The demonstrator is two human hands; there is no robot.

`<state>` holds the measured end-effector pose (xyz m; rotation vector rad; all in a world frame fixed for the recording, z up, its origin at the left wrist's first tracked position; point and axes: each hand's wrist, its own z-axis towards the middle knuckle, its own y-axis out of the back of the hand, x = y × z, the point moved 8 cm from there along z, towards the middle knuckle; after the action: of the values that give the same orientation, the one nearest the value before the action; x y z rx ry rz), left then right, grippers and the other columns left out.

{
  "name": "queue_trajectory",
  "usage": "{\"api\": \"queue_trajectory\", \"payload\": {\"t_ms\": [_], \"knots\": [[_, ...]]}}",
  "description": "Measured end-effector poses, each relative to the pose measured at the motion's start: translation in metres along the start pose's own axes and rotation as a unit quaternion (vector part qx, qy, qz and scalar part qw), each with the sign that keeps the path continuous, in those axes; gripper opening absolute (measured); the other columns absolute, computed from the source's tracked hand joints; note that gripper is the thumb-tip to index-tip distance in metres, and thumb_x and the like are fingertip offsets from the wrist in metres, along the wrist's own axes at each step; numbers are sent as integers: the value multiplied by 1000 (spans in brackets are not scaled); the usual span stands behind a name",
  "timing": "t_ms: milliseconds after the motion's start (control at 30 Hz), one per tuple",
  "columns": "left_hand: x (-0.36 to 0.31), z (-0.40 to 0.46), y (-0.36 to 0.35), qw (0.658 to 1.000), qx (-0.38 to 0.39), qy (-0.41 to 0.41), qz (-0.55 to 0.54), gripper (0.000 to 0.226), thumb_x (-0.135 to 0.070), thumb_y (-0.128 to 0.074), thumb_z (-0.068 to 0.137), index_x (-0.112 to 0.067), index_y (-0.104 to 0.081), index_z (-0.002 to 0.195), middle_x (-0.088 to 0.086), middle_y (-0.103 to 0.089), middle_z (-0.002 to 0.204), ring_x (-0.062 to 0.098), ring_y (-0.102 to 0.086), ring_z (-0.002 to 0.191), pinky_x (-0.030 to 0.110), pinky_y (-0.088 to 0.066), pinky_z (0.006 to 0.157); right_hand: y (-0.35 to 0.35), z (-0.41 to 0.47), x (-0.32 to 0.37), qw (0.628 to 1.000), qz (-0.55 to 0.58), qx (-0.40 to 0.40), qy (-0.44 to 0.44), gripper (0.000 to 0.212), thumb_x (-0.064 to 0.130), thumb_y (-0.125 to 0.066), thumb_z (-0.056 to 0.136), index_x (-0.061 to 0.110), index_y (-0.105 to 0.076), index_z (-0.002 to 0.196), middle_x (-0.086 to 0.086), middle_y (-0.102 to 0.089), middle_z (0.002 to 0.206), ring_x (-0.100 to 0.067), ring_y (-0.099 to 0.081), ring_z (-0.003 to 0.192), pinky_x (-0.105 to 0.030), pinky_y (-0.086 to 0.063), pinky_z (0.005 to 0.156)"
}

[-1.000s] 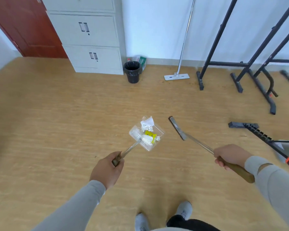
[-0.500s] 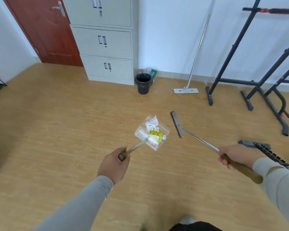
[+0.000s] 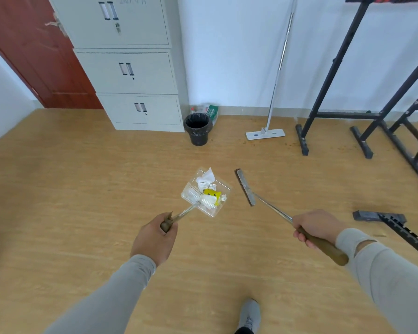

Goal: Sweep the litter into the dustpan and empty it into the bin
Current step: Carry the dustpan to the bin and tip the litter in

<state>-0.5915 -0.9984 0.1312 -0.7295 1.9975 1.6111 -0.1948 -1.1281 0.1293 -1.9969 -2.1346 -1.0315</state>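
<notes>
My left hand grips the brown handle of a clear plastic dustpan, held above the wooden floor. Inside it lies litter: crumpled white paper and a yellow wrapper. My right hand grips the wooden handle of a broom, whose narrow brush head hangs just right of the dustpan, apart from it. A black bin with a black liner stands ahead on the floor, beside the cabinet's right corner.
A grey metal cabinet and a red door stand at the back left. A flat mop leans on the white wall. Black metal racks fill the right side, with a black bar low on the floor. My shoe shows below.
The view has tilted up and moved closer to the bin and cabinet. Both hands hold the dustpan and broom much as before, the litter still in the pan.
</notes>
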Motion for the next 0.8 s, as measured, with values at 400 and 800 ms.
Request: {"api": "queue_trajectory", "payload": {"t_ms": [400, 800], "knots": [[-42, 129, 11, 999, -13, 32, -8, 35, -38, -62, 95, -29, -64, 129, -12, -70, 79, 16, -66, 72, 33, -56, 71, 29, 73, 133, 999, -23, 8, 31, 18, 6, -54, 86, -4, -62, 73, -14, -63, 58, -24, -46, 34, -24, -40, 38], [-26, 322, 62, 1000, 13, -11, 3, 33, -39, -61, 96, -30, -64, 127, -15, -67, 82, 16, -66, 76, 31, -55, 73, -17, 127, 299, 999, -18, -29, 36, 18, 10, -58, 84, -3, -65, 73, -14, -65, 58, -24, -47, 38, -25, -42, 42]]}}
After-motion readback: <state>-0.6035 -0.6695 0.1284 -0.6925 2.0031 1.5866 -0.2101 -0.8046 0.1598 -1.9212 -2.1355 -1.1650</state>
